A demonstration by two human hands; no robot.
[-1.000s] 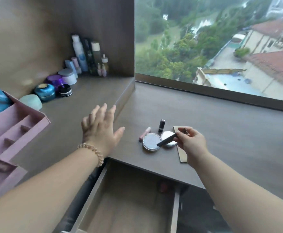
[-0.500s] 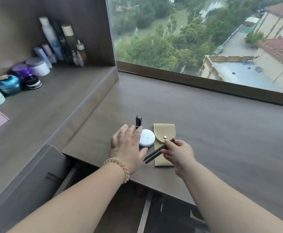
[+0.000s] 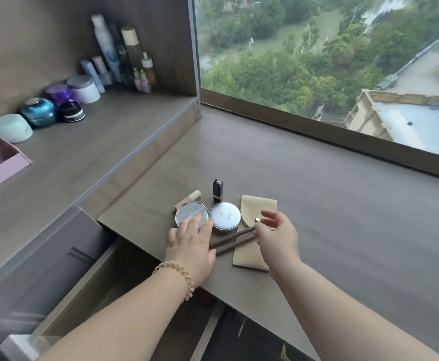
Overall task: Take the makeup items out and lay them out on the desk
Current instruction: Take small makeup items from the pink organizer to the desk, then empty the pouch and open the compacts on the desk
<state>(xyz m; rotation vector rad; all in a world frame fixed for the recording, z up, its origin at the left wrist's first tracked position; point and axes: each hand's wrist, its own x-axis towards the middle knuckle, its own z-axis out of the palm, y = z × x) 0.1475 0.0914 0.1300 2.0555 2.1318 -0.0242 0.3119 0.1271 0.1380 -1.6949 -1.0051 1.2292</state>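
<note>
Now both hands (image 3: 191, 246) over 2 pencils (image 3: 232, 242)

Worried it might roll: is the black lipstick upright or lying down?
Upright: the black lipstick stands on its base, cap up, behind the compacts.

Single view, head-worn, wide-angle. The scene is looked upon from above and behind the two forearms, facing forward and down across the desk (image 3: 317, 204) toward the window (image 3: 330, 61). The left hand (image 3: 191, 246) and right hand (image 3: 278, 238) are framed close, low of centre. The raised shelf (image 3: 83, 157) is taken in at the left edge, the open drawer (image 3: 88, 290) at the bottom. Straight lines are bowed toward the margins. No second view is supplied.
</note>
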